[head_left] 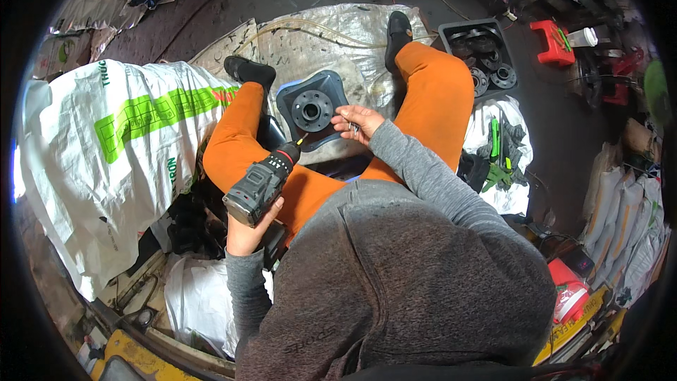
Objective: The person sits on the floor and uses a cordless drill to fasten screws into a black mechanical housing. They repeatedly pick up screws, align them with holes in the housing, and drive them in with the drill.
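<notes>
I sit on the floor in orange trousers with a dark grey square plate (314,109) between my knees; a round flange with bolt holes sits in its middle. My left hand (248,231) grips a grey and black cordless drill (264,183) whose bit points at the plate's lower left edge. My right hand (358,124) rests at the plate's right edge and pinches a small metal piece, likely a screw, between its fingertips.
A black tray (451,32) with several round black parts lies at the upper right. Green and black gloves (497,159) lie on a white sack by my right leg. A large white and green sack (106,148) fills the left. Red containers (553,42) stand at the right.
</notes>
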{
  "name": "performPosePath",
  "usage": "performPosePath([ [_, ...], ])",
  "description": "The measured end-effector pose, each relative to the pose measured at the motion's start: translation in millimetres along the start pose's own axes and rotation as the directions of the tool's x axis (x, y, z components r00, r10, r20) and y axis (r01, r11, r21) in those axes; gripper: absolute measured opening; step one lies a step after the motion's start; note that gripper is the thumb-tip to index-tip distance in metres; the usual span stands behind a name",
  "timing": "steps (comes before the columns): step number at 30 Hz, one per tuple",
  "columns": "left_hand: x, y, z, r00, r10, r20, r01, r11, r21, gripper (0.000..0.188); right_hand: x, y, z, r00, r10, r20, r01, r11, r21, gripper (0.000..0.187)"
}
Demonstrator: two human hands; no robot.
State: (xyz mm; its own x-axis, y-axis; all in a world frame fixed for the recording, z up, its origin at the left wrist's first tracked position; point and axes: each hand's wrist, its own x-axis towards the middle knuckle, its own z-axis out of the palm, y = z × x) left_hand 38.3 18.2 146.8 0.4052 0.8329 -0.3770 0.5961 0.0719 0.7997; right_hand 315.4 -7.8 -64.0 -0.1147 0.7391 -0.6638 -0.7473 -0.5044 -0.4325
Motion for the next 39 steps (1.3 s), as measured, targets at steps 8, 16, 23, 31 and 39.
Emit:
performPosePath([
  [8,6.2,6.2,1.1,0.995,0.036,0.091,-0.03,0.997,-0.072,0.03,-17.4,0.6,14.9,0.971,0.083,0.222,-0.078,0.996,-0.032,0.044],
  [16,7.7,8.4,3.7,0.988,-0.055,0.146,0.084,0.976,-0.2,0.03,-25.5,-8.1,17.4,0.892,0.14,0.429,-0.118,0.99,-0.079,0.043],
  [23,10.3,7.8,-2.3,0.989,-0.066,0.135,0.097,0.967,-0.235,0.033,-31.3,-15.0,16.4,0.858,0.118,0.501,0.025,0.963,-0.27,0.037],
  [31,7.9,7.1,-6.7,0.977,-0.115,0.179,0.161,0.949,-0.27,0.035,-30.7,-21.5,17.7,0.787,0.2,0.584,-0.014,0.952,-0.307,0.034],
  [39,6.4,8.5,-22.2,0.957,-0.049,0.287,0.094,0.985,-0.143,0.034,-28.9,-35.9,16.1,0.626,0.426,0.652,-0.115,0.878,-0.464,0.032],
])
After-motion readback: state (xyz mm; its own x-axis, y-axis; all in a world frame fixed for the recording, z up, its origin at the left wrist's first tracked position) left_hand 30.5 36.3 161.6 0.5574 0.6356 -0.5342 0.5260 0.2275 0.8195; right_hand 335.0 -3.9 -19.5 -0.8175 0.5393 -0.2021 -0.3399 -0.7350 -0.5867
